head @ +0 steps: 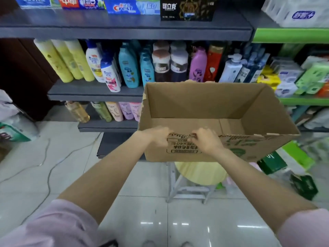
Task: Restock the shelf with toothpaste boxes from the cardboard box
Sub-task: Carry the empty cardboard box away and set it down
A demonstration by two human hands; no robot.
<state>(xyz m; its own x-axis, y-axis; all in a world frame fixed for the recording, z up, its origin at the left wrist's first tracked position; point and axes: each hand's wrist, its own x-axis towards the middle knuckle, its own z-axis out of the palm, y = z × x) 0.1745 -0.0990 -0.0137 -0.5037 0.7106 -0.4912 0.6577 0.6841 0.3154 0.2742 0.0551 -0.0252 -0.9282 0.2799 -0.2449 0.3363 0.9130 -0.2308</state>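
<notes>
Both hands gripped the near rim of an empty-looking cardboard box in front of the shelf.

From the head camera, the cardboard box (pixel 204 107) sat tilted on a yellow stool (pixel 200 172), its open top facing the person and its visible inside bare, so the unloading step seemed finished. The toothpaste boxes (pixel 92 3) lay in a row along the back of the top shelf (pixel 124 30), towards its left end, beside a black carton (pixel 187 8). The left hand (pixel 157 138) and right hand (pixel 206 141) were side by side, nearly touching, at the middle of the box's near edge, fingers curled over the torn cardboard lip and clenched on it. The next move probably called for lifting the box off the stool and clearing it away.
</notes>
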